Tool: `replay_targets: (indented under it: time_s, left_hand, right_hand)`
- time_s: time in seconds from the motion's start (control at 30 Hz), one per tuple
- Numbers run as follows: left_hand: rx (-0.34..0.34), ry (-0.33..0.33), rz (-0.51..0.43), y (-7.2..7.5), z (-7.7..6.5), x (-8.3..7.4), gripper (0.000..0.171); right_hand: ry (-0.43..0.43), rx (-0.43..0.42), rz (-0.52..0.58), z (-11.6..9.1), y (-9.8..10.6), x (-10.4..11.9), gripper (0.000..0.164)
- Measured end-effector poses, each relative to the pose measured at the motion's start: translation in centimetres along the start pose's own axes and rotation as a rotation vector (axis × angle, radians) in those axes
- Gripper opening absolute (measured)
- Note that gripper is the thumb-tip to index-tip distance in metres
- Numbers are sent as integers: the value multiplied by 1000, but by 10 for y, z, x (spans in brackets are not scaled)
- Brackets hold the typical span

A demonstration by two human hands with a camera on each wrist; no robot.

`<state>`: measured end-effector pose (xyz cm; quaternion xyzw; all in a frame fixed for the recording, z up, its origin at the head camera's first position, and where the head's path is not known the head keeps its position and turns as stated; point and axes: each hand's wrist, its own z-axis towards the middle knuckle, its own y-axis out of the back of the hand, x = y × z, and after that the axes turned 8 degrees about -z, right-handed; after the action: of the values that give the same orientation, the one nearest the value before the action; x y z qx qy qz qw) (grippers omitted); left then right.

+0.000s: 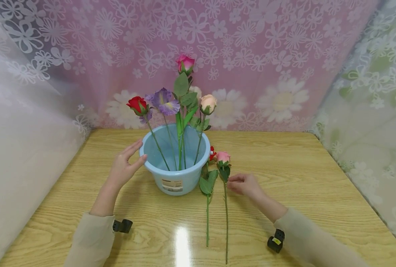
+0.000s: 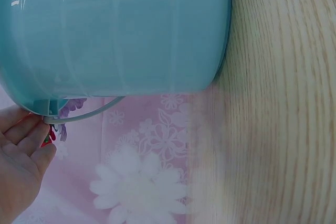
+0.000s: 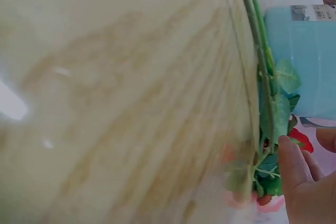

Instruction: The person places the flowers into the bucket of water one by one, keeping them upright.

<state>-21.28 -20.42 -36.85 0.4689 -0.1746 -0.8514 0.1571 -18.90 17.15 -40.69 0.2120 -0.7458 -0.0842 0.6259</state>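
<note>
A light blue bucket holds several artificial flowers: a red rose, a purple iris, a deep pink rose and a pale peach rose among them. At its left rim is my left hand, with extended fingers and thumb touching the edge near the handle. A pink rose lies on the table right of the bucket. My right hand is at its upper stem, fingertips beside the leaves and thumb apart from the fingers in the right wrist view.
Between bucket and pink rose lies another flower stem, its red bloom partly hidden. The wooden table extends to the floral curtain at the back, with more curtains on both sides.
</note>
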Motion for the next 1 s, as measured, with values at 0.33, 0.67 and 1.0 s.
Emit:
replay_targets:
  time_s: [0.33,0.67,1.0]
  left_hand:
    - [10,14,-8,0,0,1,51]
    - [5,8,-5,1,-1,-2,50]
    - [0,-8,-5,1,0,-1,50]
  right_hand:
    - [-49,57,14,0,-5,-14,34]
    - [-122,83,114,2,-8,-17,38]
    - [-158,42,86,6,-14,-19,31]
